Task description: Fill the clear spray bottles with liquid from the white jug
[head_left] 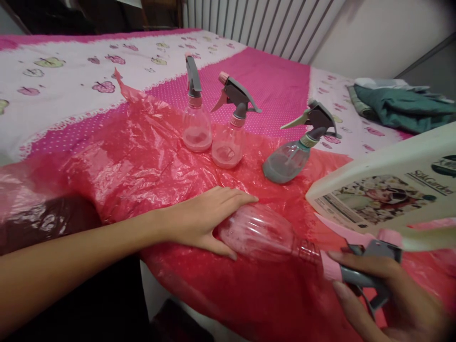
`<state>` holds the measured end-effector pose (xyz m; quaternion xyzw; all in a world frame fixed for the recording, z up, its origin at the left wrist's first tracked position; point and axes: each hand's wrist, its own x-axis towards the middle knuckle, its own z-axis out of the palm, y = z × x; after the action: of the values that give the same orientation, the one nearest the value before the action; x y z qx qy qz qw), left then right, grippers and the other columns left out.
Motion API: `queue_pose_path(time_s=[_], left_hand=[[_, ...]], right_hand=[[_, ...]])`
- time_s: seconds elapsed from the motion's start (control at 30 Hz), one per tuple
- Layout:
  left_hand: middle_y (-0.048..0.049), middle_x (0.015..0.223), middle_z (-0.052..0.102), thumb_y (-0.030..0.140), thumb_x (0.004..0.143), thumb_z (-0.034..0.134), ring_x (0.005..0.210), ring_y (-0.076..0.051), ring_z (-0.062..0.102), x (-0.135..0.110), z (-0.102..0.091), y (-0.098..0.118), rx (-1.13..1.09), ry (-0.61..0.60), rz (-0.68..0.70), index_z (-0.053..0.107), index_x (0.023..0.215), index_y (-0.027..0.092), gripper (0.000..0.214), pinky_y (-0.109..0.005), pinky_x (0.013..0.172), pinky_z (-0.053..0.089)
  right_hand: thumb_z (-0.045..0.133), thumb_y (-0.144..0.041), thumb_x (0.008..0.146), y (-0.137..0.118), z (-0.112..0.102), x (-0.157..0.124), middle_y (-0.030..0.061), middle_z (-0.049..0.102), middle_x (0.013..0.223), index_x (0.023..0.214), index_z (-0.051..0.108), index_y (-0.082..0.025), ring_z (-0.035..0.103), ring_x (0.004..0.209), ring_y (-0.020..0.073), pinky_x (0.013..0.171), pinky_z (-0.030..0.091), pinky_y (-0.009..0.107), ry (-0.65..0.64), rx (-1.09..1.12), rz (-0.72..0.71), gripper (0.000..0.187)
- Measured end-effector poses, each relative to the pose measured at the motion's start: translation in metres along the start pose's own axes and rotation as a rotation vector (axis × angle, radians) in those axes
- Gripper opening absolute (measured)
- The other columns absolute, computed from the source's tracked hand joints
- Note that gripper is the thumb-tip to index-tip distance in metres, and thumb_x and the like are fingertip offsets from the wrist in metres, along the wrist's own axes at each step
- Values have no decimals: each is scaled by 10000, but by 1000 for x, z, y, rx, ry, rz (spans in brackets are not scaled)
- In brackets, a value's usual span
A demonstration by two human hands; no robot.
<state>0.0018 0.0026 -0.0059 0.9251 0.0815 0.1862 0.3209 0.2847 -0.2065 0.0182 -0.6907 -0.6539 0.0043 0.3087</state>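
A clear spray bottle [261, 232] lies on its side on a red plastic sheet [153, 156], neck pointing right. Around its base my left hand [210, 213] is closed, thumb below and fingers above. The pink and grey trigger head [370, 266] is in my right hand [388, 289], gripped by thumb and fingers near its pink collar. That collar sits at the end of the bottle's threaded neck; whether it is screwed on I cannot tell. Threads still show beside it. Beyond my hands, two pink-topped spray bottles [228, 149] stand upright, partly filled.
A green-topped spray bottle [287, 164] stands tilted behind the lying one. On the right leans a large white jug [392, 185] with a picture label. A pink patterned bedsheet [278, 80] spreads behind, with folded green cloth [402, 107] at the far right.
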Motion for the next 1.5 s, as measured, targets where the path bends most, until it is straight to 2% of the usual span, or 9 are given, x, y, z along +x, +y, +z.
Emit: queue_pose_path(time_s=[0.33, 0.53, 0.63, 0.77, 0.93, 1.03, 1.17, 1.3, 1.5], left_hand=[[-212, 1544, 582, 636, 835, 844, 1384, -429, 591, -5, -9, 14, 37, -40, -197, 407, 1612, 248, 972, -639, 1170, 473], [-197, 1575, 556, 632, 810, 863, 1399, -437, 585, -8, -12, 12, 41, -47, -244, 376, 1625, 286, 1010, -648, 1180, 480], [-199, 1599, 530, 597, 821, 869, 1437, -441, 557, -10, -15, 12, 57, -82, -270, 352, 1627, 299, 1003, -652, 1196, 470], [-184, 1604, 514, 529, 844, 864, 1443, -441, 552, -10, -17, 12, 91, -95, -315, 311, 1632, 330, 983, -665, 1195, 473], [-176, 1602, 517, 530, 858, 855, 1442, -449, 555, -11, -17, 12, 131, -119, -280, 247, 1657, 363, 1018, -679, 1196, 474], [-163, 1603, 523, 532, 863, 851, 1427, -451, 575, -13, -17, 14, 167, -104, -263, 180, 1672, 409, 1057, -676, 1170, 504], [-145, 1599, 537, 523, 874, 846, 1413, -441, 592, -14, -17, 15, 184, -107, -251, 143, 1665, 446, 1061, -666, 1152, 526], [-150, 1582, 540, 544, 871, 842, 1400, -438, 600, -13, -17, 14, 166, -99, -274, 184, 1648, 429, 1025, -660, 1144, 532], [-185, 1597, 497, 561, 867, 839, 1453, -453, 539, -11, -17, 13, 132, -143, -326, 251, 1626, 356, 981, -699, 1189, 467]], right_hand=[[676, -373, 983, 0, 17, 21, -6, 794, 1021, 1193, 668, -294, 767, 835, 175, 695, 608, 263, 17, 7, -157, 224], [627, -232, 991, -4, 20, 27, 5, 791, 961, 1156, 748, -327, 699, 793, 209, 755, 572, 351, 183, -90, -308, 225], [566, -240, 1017, -6, 17, 29, 14, 792, 1007, 1130, 734, -309, 726, 871, 211, 732, 573, 326, 134, -27, -223, 213], [521, -149, 1006, -16, 16, 32, -1, 771, 880, 1149, 765, -319, 687, 734, 189, 737, 546, 360, 266, -64, -202, 330], [509, -256, 1067, -21, 18, 35, 4, 783, 911, 1062, 775, -301, 704, 781, 188, 674, 552, 322, 176, 15, -169, 270], [524, -172, 1037, -19, 18, 35, 6, 774, 903, 1076, 777, -312, 699, 772, 188, 654, 537, 315, 249, -35, -225, 291], [508, -125, 1020, -23, 14, 36, -19, 737, 836, 1061, 765, -302, 681, 713, 141, 642, 536, 268, 154, 65, -203, 314], [484, -176, 1057, -27, 12, 37, -15, 753, 830, 1008, 760, -303, 706, 709, 162, 636, 546, 293, 251, 2, -168, 308], [463, -330, 1100, -25, 14, 34, -7, 785, 914, 1029, 735, -291, 741, 752, 179, 628, 566, 296, 150, 88, -11, 283]])
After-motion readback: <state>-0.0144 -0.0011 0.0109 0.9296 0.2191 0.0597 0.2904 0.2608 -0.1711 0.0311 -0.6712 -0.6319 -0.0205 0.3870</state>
